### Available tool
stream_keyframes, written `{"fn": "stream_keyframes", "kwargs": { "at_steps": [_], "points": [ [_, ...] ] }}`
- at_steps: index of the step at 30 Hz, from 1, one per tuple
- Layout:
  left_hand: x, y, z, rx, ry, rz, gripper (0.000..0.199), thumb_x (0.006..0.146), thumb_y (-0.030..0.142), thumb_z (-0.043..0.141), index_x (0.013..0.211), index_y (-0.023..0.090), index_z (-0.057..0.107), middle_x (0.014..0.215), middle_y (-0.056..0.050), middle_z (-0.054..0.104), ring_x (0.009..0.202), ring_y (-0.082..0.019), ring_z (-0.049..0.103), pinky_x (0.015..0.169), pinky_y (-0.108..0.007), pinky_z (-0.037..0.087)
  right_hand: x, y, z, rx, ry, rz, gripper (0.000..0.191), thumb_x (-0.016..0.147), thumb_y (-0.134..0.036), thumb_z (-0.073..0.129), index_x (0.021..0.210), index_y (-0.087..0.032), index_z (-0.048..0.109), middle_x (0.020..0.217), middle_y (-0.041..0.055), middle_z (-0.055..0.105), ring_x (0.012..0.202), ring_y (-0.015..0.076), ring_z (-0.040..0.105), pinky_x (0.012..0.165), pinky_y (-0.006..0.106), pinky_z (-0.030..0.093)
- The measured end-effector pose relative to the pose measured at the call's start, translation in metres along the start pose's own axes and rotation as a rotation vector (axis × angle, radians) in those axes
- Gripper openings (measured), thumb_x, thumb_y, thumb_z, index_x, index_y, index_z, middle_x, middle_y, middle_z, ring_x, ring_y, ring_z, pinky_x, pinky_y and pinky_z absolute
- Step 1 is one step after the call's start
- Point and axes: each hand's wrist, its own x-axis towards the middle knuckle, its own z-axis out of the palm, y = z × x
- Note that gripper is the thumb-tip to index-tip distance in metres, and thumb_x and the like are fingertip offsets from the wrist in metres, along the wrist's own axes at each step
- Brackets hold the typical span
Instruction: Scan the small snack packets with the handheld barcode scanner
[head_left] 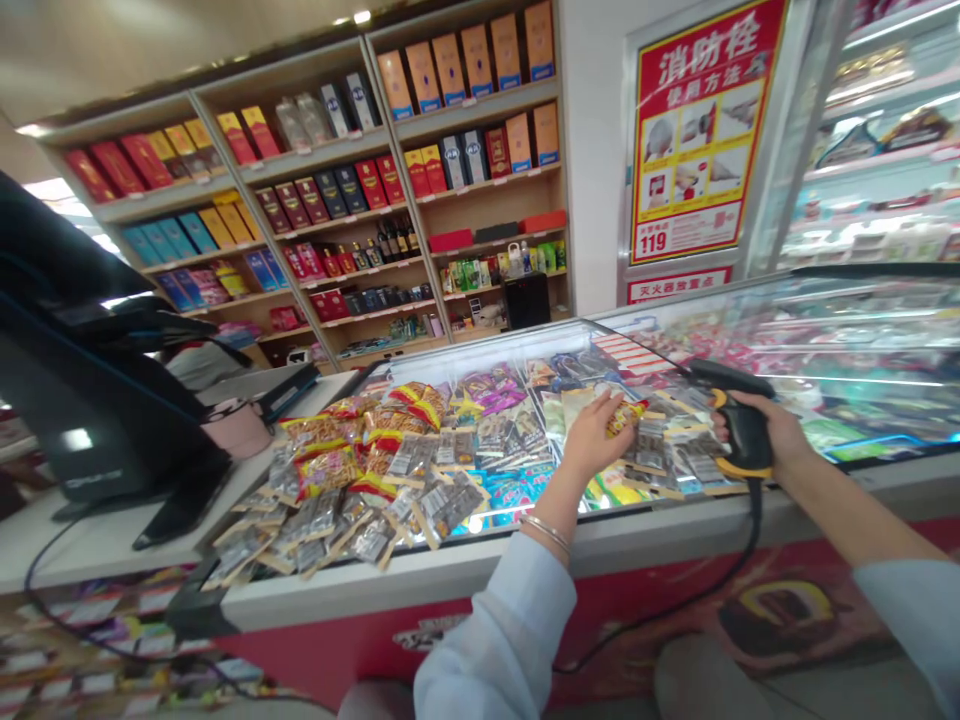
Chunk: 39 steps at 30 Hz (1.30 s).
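Observation:
My right hand [772,430] is wrapped round the grip of a black and yellow barcode scanner [746,440], its cable hanging down in front of the freezer. My left hand [595,437], a bangle at its wrist, grips a small red and yellow snack packet [627,416] above the glass lid. Below and between the hands lie several clear snack packets [652,445] with dark contents. Farther left, a heap of red and yellow snack bags [330,470] rests together with more small clear packets [371,540].
Under the glass lid of the chest freezer [480,565] are colourful ice cream packs [495,390]. A black checkout screen [97,390] and a pink cup [236,428] stand on the left counter. Shelves [390,130] of boxes line the back wall.

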Motion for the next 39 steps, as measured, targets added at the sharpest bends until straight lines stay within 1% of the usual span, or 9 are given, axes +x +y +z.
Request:
{"fn": "stream_keyframes", "kwargs": {
  "at_steps": [3, 8, 11, 14, 19, 23, 28, 34, 39],
  "points": [
    [0.000, -0.001, 0.000, 0.002, -0.018, -0.005, 0.059, 0.079, 0.030, 0.054, 0.137, 0.021, 0.048, 0.147, -0.007, 0.042, 0.135, -0.023, 0.040, 0.115, -0.038, 0.031, 0.003, 0.001, -0.003, 0.176, -0.049, 0.199, 0.023, 0.081, -0.026, 0.049, 0.068, -0.015, 0.064, 0.052, 0.0065, 0.050, 0.040, 0.0115, 0.049, 0.040, 0.026, 0.036],
    [-0.001, 0.001, 0.001, 0.025, -0.042, -0.008, 0.061, 0.080, 0.031, 0.052, 0.140, 0.021, 0.043, 0.150, -0.007, 0.038, 0.137, -0.022, 0.038, 0.115, -0.038, 0.030, 0.005, 0.003, -0.003, 0.231, -0.056, 0.207, 0.011, 0.069, -0.024, 0.060, 0.073, -0.014, 0.062, 0.053, 0.0055, 0.052, 0.039, 0.0136, 0.050, 0.034, 0.022, 0.041],
    [-0.004, 0.010, -0.005, 0.050, 0.006, -0.003, 0.064, 0.084, 0.034, 0.049, 0.145, 0.022, 0.034, 0.153, -0.007, 0.031, 0.140, -0.024, 0.032, 0.115, -0.042, 0.028, 0.003, 0.002, -0.003, 0.243, -0.042, 0.212, 0.009, 0.068, -0.022, 0.058, 0.072, -0.015, 0.062, 0.053, 0.0057, 0.052, 0.040, 0.0140, 0.049, 0.033, 0.022, 0.043],
    [-0.004, 0.023, -0.024, 0.044, 0.072, 0.033, 0.065, 0.086, 0.036, 0.047, 0.147, 0.024, 0.029, 0.156, -0.007, 0.024, 0.143, -0.024, 0.026, 0.115, -0.044, 0.027, 0.001, -0.001, -0.004, 0.238, -0.026, 0.199, 0.009, 0.070, -0.021, 0.056, 0.070, -0.017, 0.064, 0.054, 0.0059, 0.051, 0.041, 0.0146, 0.049, 0.033, 0.022, 0.045],
    [-0.006, 0.032, -0.077, 0.014, 0.202, 0.111, 0.061, 0.088, 0.036, 0.045, 0.146, 0.027, 0.030, 0.156, -0.006, 0.024, 0.142, -0.022, 0.028, 0.115, -0.042, 0.025, -0.006, -0.018, 0.009, 0.218, -0.058, 0.137, 0.012, 0.071, -0.024, 0.057, 0.071, -0.020, 0.068, 0.057, 0.0067, 0.048, 0.044, 0.0149, 0.048, 0.035, 0.023, 0.044],
    [-0.021, 0.015, -0.125, 0.010, 0.313, 0.109, 0.057, 0.088, 0.033, 0.044, 0.144, 0.025, 0.036, 0.157, -0.007, 0.022, 0.140, -0.023, 0.032, 0.115, -0.041, 0.027, -0.021, -0.036, 0.044, 0.204, -0.113, 0.113, 0.011, 0.072, -0.028, 0.057, 0.070, -0.021, 0.066, 0.058, 0.0064, 0.048, 0.044, 0.0142, 0.047, 0.035, 0.024, 0.042],
    [-0.055, -0.020, -0.186, 0.041, 0.464, 0.045, 0.056, 0.087, 0.032, 0.046, 0.142, 0.024, 0.040, 0.154, -0.008, 0.031, 0.140, -0.024, 0.032, 0.115, -0.042, 0.024, -0.040, -0.042, 0.106, 0.255, -0.216, 0.148, 0.014, 0.075, -0.029, 0.053, 0.071, -0.019, 0.063, 0.055, 0.0044, 0.049, 0.043, 0.0133, 0.045, 0.035, 0.024, 0.038],
    [-0.103, -0.058, -0.248, 0.040, 0.596, -0.079, 0.056, 0.086, 0.032, 0.049, 0.141, 0.024, 0.041, 0.146, -0.006, 0.044, 0.137, -0.023, 0.037, 0.115, -0.042, 0.025, -0.055, -0.018, 0.190, 0.357, -0.385, 0.144, 0.013, 0.074, -0.030, 0.055, 0.073, -0.017, 0.060, 0.054, 0.0013, 0.050, 0.041, 0.0115, 0.047, 0.036, 0.021, 0.040],
    [-0.131, -0.095, -0.275, -0.021, 0.678, -0.164, 0.053, 0.087, 0.032, 0.051, 0.138, 0.023, 0.043, 0.139, -0.009, 0.051, 0.129, -0.023, 0.047, 0.110, -0.042, 0.034, -0.062, 0.016, 0.252, 0.376, -0.560, 0.192, 0.014, 0.075, -0.032, 0.057, 0.072, -0.018, 0.059, 0.052, -0.0004, 0.053, 0.040, 0.0098, 0.048, 0.037, 0.019, 0.042]
  ]
}}
